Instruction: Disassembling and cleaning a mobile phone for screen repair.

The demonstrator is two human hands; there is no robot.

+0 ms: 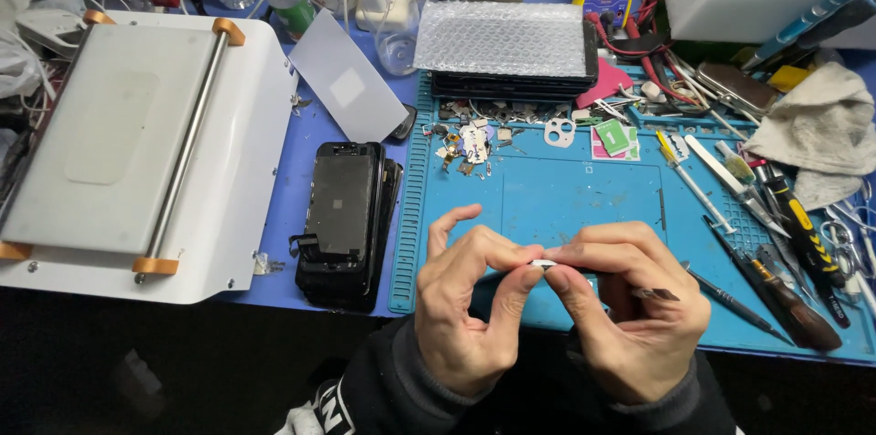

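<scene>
Working from the broadest thing down, we see a blue desk (274, 207) carrying a white machine with a flat plate and a metal roller bar (137, 138) at the left, and a blue silicone work mat (584, 198) in front of us. Behind the mat lies a stack of dark phones under bubble wrap (506, 47); beside the mat's left edge sits another stack of black phone screens (347, 220). Screwdrivers and tweezers (776, 243) crowd the right side, with loose screws and small brackets (465, 147) near the mat's top.

Over the mat's near edge, our left hand (470, 307) and right hand (630, 307) meet, each grip closed thumb-to-forefinger on one small white part (544, 264), held just above the mat. A thin dark tool (652, 293) seems tucked in the right hand.

We judge the step to be peeling or separating this tiny piece; the next move would call for steady, light fingertip pressure without bending it.
</scene>
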